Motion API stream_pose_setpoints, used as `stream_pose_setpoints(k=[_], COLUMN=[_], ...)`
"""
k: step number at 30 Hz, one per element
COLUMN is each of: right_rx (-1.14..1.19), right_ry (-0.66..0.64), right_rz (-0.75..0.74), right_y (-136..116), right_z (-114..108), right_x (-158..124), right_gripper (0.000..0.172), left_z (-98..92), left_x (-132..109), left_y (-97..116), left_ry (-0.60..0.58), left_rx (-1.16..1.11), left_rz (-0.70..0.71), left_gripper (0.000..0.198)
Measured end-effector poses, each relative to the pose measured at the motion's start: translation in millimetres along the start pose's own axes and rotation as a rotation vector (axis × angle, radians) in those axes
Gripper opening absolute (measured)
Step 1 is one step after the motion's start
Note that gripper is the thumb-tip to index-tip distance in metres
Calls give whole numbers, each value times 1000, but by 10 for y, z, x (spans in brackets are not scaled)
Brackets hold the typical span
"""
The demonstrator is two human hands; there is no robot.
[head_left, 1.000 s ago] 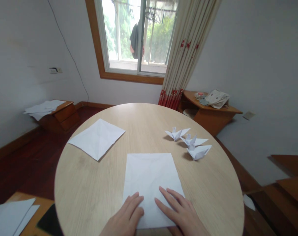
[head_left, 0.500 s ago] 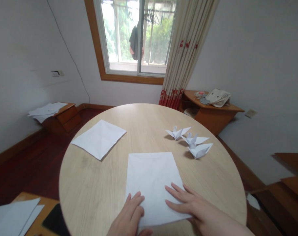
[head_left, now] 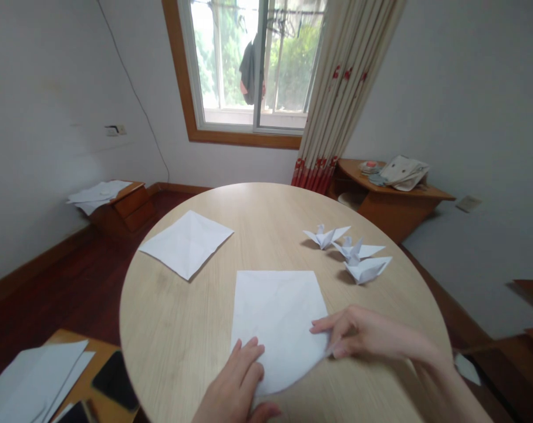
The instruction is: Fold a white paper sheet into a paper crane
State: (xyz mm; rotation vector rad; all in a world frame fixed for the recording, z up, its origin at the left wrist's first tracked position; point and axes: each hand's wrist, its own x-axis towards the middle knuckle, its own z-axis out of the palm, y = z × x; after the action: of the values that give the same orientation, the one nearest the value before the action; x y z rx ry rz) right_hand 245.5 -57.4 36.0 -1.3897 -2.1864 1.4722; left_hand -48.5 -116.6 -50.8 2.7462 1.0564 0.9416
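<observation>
A white sheet of paper [head_left: 277, 311] lies on the round wooden table [head_left: 191, 329] in front of me. My left hand [head_left: 238, 385] rests flat on its near left corner, fingers stretched out. My right hand [head_left: 363, 335] pinches the sheet's near right corner and lifts it slightly off the table. Three folded white paper cranes [head_left: 352, 255] stand in a row to the right, beyond my right hand. A creased square sheet [head_left: 186, 242] lies at the far left of the table.
A low side table at the lower left holds loose white sheets [head_left: 29, 385] and a dark phone [head_left: 115, 380]. A wooden stand [head_left: 390, 200] with a cloth bag sits by the curtain [head_left: 337, 94]. Another low cabinet [head_left: 121, 202] with papers stands at the left wall.
My right hand slid from the sheet's near middle to its right corner, closed on it and began lifting it. The view shifted slightly left.
</observation>
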Motion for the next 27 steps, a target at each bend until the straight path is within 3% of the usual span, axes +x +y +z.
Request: stream_pose_setpoints(k=[9,14,20,27], right_rx=[-27,-46,-174,-297], right_ry=[75,205,395,588], right_rz=[-40,-60,-96,-233], right_y=[23,81,33,-63], right_z=[-75,52,167,237], right_x=[357,416,394,371], right_gripper=[47,43,37,19], left_z=[-13,83,169,199], left_x=[55,-11,-118,-103], left_y=[28,-27,-81,-98], left_ry=[63,93,-42,-11], left_rx=[39,64,25,35], left_rz=[-17,-62,-218,-225], left_gripper=[17,23,27,25])
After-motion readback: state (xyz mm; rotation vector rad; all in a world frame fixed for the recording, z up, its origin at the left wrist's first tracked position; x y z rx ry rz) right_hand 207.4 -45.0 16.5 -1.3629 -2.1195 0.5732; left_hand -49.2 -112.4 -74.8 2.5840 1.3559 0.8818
